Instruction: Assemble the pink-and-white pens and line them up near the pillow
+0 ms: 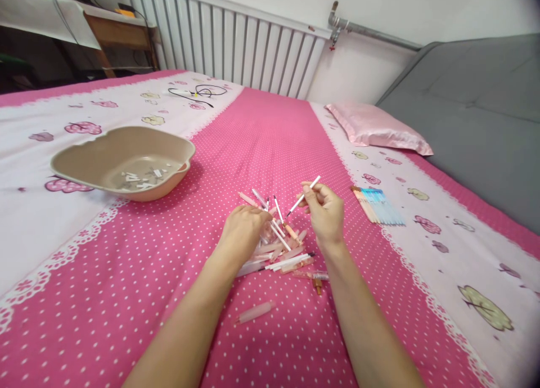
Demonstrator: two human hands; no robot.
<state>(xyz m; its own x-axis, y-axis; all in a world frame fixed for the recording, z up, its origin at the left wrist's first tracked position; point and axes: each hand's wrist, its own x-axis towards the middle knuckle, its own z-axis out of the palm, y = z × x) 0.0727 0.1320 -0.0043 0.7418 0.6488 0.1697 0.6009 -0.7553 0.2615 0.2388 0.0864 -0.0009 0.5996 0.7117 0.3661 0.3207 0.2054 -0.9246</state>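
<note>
A loose heap of pen parts (283,253), white refills and pale pink barrels, lies on the pink dotted bedsheet (270,152) in front of me. My left hand (243,230) rests on the heap's left side with its fingers curled around some of the parts. My right hand (324,211) is raised just right of the heap and pinches a thin white pen refill (304,195) that points up and to the right. One pink barrel (255,312) lies apart, nearer to me.
A beige plastic basin (122,160) with small white bits inside sits to the left. A row of finished pens (377,205) lies to the right. A pink pillow (375,128), a grey headboard (472,107), a radiator (236,39) and a black cable (198,91) are farther off.
</note>
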